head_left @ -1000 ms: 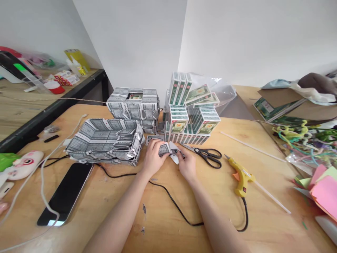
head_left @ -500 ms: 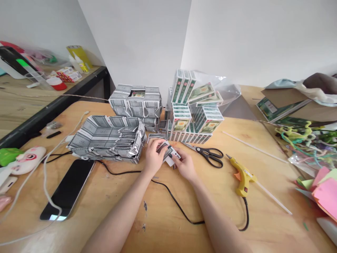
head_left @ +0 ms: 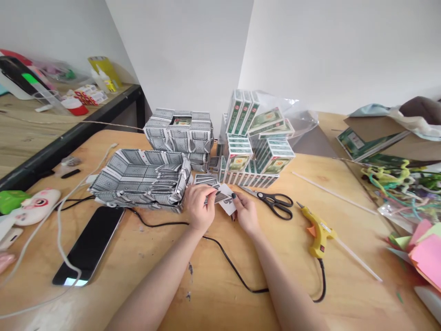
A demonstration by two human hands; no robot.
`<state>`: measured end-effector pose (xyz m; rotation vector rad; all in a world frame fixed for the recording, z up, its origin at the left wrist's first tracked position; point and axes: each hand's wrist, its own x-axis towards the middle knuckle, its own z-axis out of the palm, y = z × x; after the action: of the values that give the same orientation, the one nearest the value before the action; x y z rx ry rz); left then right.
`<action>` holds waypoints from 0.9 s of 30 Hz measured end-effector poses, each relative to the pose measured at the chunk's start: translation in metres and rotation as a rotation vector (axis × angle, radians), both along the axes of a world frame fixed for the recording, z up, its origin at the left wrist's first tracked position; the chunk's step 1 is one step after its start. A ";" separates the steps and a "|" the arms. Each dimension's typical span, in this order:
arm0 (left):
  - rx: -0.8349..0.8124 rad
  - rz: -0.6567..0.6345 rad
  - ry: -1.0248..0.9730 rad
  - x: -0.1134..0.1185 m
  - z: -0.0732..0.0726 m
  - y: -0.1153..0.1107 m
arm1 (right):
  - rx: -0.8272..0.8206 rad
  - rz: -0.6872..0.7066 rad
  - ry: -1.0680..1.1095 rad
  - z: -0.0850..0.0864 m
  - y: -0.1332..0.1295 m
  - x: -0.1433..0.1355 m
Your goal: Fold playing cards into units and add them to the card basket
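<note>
In the head view, my right hand (head_left: 246, 212) pinches a white playing card (head_left: 227, 205) with a black spade-like mark, face up above the table. My left hand (head_left: 199, 207) is closed on another playing card (head_left: 217, 196), seen nearly edge-on and overlapping the first. Beyond my fingers lie loose cards (head_left: 205, 179) with patterned grey backs. Left of my left hand stands an open box (head_left: 134, 172) built from folded cards, with a stack of folded cards (head_left: 168, 179) at its right end. Behind it is a second block of folded cards (head_left: 182, 131).
Boxed card decks (head_left: 239, 158) are stacked behind my hands. To the right lie black-handled scissors (head_left: 275, 202), a yellow glue gun (head_left: 320, 232) and a glue stick (head_left: 334, 192). A phone (head_left: 87, 246) and white cable (head_left: 60, 230) are at left. A black cord (head_left: 227, 259) runs under my arms.
The cards in my hands have come apart: the right one now lies flatter, showing its white face, while my left hand has turned its card edge-on and shifted slightly left.
</note>
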<state>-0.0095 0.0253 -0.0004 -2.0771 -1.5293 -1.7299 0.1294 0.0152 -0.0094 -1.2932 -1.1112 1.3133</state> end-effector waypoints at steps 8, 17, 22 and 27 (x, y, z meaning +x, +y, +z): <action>-0.022 -0.177 0.064 0.005 0.008 -0.003 | -0.031 -0.124 -0.010 -0.002 0.001 0.001; -0.136 -0.411 -0.148 0.007 0.007 -0.003 | 0.007 -0.080 0.106 0.001 0.002 0.006; -0.196 -0.485 -0.255 0.004 0.005 -0.001 | 0.003 -0.040 0.181 0.003 0.003 0.006; -0.234 -0.450 -0.330 0.002 0.002 0.003 | 0.033 -0.018 0.201 -0.001 0.003 0.007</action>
<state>-0.0076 0.0282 0.0013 -2.5097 -1.4819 -2.2374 0.1365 0.0186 -0.0101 -1.1179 -0.9747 1.3738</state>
